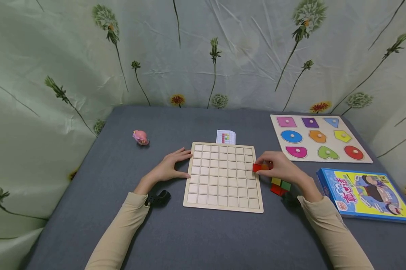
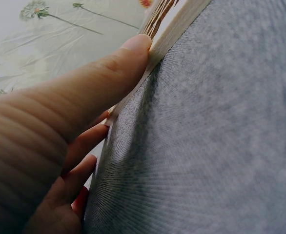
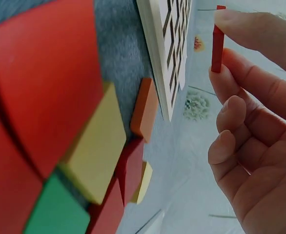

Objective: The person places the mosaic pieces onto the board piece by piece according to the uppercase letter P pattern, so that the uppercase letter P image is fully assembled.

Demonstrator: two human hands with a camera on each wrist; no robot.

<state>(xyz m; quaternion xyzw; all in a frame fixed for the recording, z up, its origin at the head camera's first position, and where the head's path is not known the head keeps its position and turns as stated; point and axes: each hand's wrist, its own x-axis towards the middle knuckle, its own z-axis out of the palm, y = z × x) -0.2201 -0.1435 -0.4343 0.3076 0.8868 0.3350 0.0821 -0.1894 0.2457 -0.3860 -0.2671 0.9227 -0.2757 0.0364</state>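
Observation:
A pale wooden board [image 1: 222, 180] with a grid of square cells lies flat in front of me. My left hand [image 1: 170, 165] rests at its left edge with fingers spread; in the left wrist view the thumb [image 2: 118, 66] touches the board's side. Beside the right edge, my right hand [image 1: 280, 165] pinches a thin red square tile [image 3: 217, 48] between thumb and fingertips, held on edge above the cloth. Under and near that hand lie loose tiles: orange [image 3: 144, 111], yellow [image 3: 96, 146], green [image 3: 57, 209] and several red [image 3: 45, 83].
Behind the board is a small printed card [image 1: 226, 132] with a coloured grid pattern. At the back right lies a knobbed shape puzzle [image 1: 304, 146], with a blue and yellow box [image 1: 368, 193] in front of it. A pink toy [image 1: 141, 137] sits back left.

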